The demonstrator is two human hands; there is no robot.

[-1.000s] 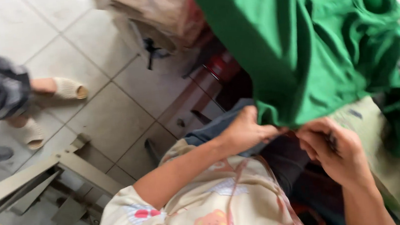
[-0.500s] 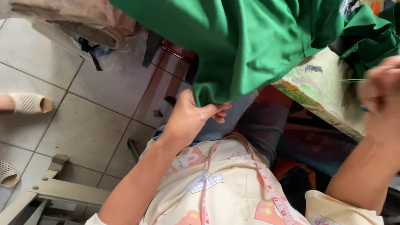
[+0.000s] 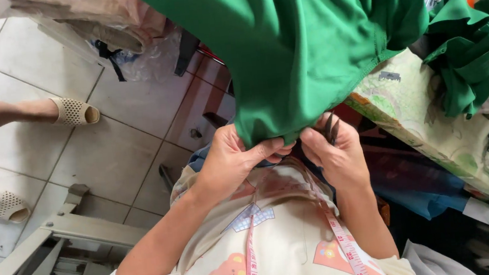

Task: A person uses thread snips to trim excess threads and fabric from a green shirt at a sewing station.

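At the centre of the view, just above the person's lap:

Item 1. Green garment [image 3: 307, 42]. Hangs from twelve o'clock down to the middle; its lower hem is gathered between both hands. Smooth, slack knit.

Item 2. Left hand [image 3: 232, 159]. Thumb and fingers closed, pinching the hem from nine o'clock.

Item 3. Right hand [image 3: 335, 152]. Closed on the hem from three o'clock, and also carrying small dark thread snips [image 3: 331, 128], blades pointing up toward twelve o'clock, touching or nearly touching the cloth; cannot tell which.

Item 4. Pink measuring tape [image 3: 345, 247]. Draped round the neck, hanging down the patterned shirt toward six o'clock.

Item 5. Bench [image 3: 422, 120] with floral cover, at three o'clock; more folded green cloth [image 3: 470, 56] lies on it near two o'clock.

Item 6. Another person's sandalled feet [image 3: 71, 111], at nine o'clock on the tiled floor [image 3: 109, 156], well apart from the work.

Risks, as judged:
- The blades sit so close to the pinched fold that a snip could nick the fabric rather than a loose thread.
- Fingertips of the two hands meet just beside the blades; a slip could cut skin.
- The slack weight of the garment could drag the hem out of the pinch.
- The dangling tape could snag in the work.
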